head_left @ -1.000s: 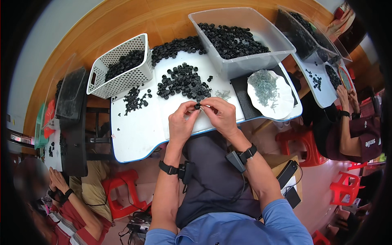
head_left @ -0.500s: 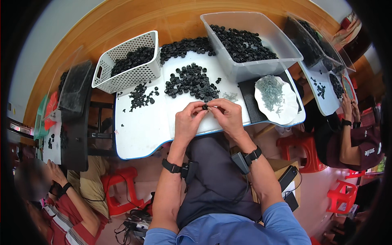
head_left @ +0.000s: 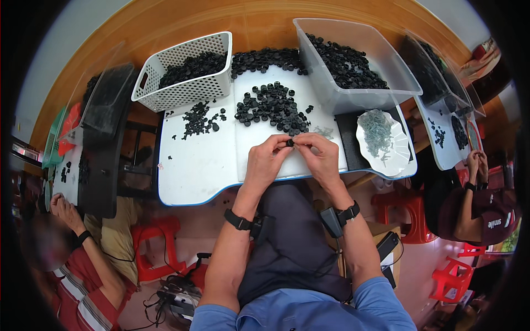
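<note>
Near the front edge of the white table [head_left: 204,171], my two hands meet over one small round black part [head_left: 290,142]. The fingertips of my left hand [head_left: 266,160] pinch it from the left. Thumb and fingers of my right hand [head_left: 319,157] close together against its right side; whether they hold a second small piece I cannot make out. Just beyond my fingers lies a loose pile of round black knob-like parts [head_left: 270,107]. A few thin clear pieces [head_left: 323,132] are scattered beside my right hand.
Smaller black pieces [head_left: 199,120] lie at left below a white perforated basket [head_left: 185,85] of black parts. A clear plastic bin [head_left: 359,94] of black parts stands back right. The scalloped white plate [head_left: 402,151] holds thin clear pieces. Co-workers sit at both sides; red stools [head_left: 154,254] stand around.
The whole view has shifted, so the table and bins appear a little further right. My hands keep the same pinch on the small black part.
</note>
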### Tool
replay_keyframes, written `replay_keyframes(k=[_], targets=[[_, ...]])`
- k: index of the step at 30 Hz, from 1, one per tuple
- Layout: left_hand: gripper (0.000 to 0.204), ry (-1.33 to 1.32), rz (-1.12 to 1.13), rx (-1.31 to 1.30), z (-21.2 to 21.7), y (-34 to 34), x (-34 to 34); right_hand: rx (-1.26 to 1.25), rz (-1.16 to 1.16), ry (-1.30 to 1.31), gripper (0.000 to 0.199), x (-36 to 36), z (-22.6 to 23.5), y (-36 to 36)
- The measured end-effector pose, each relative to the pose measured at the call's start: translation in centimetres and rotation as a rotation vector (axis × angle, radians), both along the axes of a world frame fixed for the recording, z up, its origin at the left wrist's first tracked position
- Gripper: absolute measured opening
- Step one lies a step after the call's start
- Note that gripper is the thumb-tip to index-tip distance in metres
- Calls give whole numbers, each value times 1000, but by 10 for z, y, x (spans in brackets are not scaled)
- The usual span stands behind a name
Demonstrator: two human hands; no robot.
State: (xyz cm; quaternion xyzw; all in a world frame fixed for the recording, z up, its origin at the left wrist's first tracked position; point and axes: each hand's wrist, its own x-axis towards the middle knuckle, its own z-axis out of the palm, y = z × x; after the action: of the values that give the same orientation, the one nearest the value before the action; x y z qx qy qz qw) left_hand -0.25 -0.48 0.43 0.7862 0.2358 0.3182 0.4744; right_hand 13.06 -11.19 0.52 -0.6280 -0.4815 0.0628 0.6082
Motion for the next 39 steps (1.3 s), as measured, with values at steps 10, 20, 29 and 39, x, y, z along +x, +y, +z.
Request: replay_keyframes(k=[10, 20, 29, 39], targets=[[26, 25, 3, 22, -3, 2, -2, 51, -33, -187, 14, -4, -3, 2], [31, -65, -131, -307, -10, 17, -5, 33, -97, -442, 25, -11, -1, 3], [26, -51, -129, -415, 3, 12, -4, 80, -69, -473, 27, -9, -7, -2], [23, -83, -75, -393, -2, 14, -6, 150, -284, 224, 14, 3, -14, 0]])
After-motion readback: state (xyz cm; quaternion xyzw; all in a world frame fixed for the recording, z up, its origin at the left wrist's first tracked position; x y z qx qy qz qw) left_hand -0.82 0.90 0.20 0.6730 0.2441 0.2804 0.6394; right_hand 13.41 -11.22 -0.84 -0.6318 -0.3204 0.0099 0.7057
